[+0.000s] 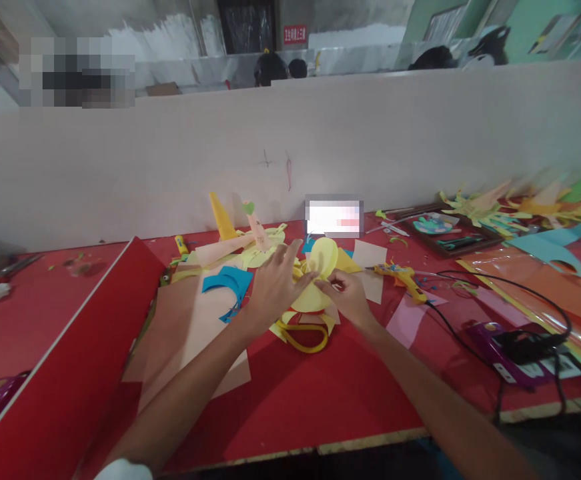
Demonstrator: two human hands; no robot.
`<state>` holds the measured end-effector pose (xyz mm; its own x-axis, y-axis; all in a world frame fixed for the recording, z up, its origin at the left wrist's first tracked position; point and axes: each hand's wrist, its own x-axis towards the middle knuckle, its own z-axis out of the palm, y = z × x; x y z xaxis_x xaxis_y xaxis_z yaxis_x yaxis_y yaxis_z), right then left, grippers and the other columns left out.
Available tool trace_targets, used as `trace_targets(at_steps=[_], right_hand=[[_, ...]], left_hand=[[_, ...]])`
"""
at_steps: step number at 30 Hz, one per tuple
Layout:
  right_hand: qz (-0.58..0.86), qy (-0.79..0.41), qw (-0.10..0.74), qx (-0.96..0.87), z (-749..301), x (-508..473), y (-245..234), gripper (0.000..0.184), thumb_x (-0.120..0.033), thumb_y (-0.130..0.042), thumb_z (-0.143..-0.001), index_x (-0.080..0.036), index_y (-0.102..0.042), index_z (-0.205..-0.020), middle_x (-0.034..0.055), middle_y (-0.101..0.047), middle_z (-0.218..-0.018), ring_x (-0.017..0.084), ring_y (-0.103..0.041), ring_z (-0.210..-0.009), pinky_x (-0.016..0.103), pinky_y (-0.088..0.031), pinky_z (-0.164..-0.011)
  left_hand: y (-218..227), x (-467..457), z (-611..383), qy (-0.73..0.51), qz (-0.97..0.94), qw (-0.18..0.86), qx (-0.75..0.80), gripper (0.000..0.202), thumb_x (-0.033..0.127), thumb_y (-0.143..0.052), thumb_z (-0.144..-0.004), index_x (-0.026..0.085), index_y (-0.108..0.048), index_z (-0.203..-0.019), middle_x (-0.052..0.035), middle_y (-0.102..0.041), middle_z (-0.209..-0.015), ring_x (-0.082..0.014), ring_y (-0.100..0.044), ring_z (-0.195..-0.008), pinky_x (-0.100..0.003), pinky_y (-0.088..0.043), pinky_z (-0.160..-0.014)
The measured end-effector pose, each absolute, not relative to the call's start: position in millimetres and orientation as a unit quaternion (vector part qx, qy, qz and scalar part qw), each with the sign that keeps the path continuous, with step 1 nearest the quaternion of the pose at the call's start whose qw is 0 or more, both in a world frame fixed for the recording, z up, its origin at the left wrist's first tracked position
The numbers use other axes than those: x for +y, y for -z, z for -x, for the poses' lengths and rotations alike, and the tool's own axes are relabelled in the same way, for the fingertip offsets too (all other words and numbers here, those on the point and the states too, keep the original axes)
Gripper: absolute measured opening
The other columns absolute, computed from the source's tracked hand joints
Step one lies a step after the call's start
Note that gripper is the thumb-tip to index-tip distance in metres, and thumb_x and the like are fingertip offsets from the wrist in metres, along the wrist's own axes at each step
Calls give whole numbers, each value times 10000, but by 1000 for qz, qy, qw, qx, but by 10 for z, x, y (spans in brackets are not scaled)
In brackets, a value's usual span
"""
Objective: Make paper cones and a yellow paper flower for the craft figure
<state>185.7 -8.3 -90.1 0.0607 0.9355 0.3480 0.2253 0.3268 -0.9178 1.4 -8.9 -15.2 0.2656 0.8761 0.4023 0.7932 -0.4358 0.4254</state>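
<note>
A pale yellow paper cutout with rounded lobes [324,257] stands up between my hands above the middle of the table. My left hand [276,283] has its thumb on the paper's left side, the other fingers raised behind. On the right edge, my right hand [351,299] pinches the paper between thumb and fingertips. Just below lie scissors with yellow handles [307,347], their blades hidden under paper. Left of my hands are blue curved paper pieces [231,287] on pale pink sheets [185,327]. Behind stand a yellow paper cone [221,217] and a pink cone [257,232].
A yellow glue gun [407,281] lies at the right, its black cable running to a purple power strip [507,353]. A red upright board [77,340] divides the table at left. A white partition [170,160] closes off the back. Orange sheets [535,280] lie far right.
</note>
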Motion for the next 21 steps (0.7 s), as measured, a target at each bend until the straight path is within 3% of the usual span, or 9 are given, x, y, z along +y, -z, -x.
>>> trace_targets(at_steps=[4,8,11,15,21], right_hand=[[464,-257,554,-642,-1855,-135,863,405,-451,-727,-855,-236,-469,-629,-37,-468,-634,149,-417,-619,298,-326,-611],[437,-261,548,-664,-1839,-171,830,425,-461,-717,-885,-240,-450,-639,-29,-487,-639,163,-437,-651,307,-345,-648],[443,-279,565,-637,-1865,-150,845,418,-487,-673,-916,-234,-468,-655,-36,-462,-644,151,-418,-637,300,-332,-628],[478,-312,607,-553,-1943,-79,890,438,-545,-658,-924,-226,-483,-679,-46,-427,-641,136,-375,-613,285,-303,-583],[486,-380,636,-463,-1991,2,919,431,-589,-717,-862,-218,-544,-725,-22,-535,-700,141,-429,-626,275,-347,-572]], left_hand=[[163,-163,-97,-281,-783,166,530,629,531,-654,-943,269,-489,-1490,-180,-605,-1469,-337,-723,-1046,-436,-545,-858],[226,-72,-69,-319,-754,258,513,423,318,-629,-935,236,-585,-1348,-123,-750,-1172,-281,-736,-913,-390,-540,-792],[298,87,28,-382,-712,318,496,399,191,-599,-868,213,-606,-1266,-65,-759,-951,-239,-725,-843,-336,-533,-738],[349,280,169,-478,-634,362,489,387,203,-623,-826,190,-593,-1212,-62,-753,-937,-227,-714,-903,-336,-546,-805],[326,354,255,-502,-590,428,466,413,225,-656,-822,217,-478,-1195,-21,-702,-846,-190,-691,-786,-315,-531,-741]])
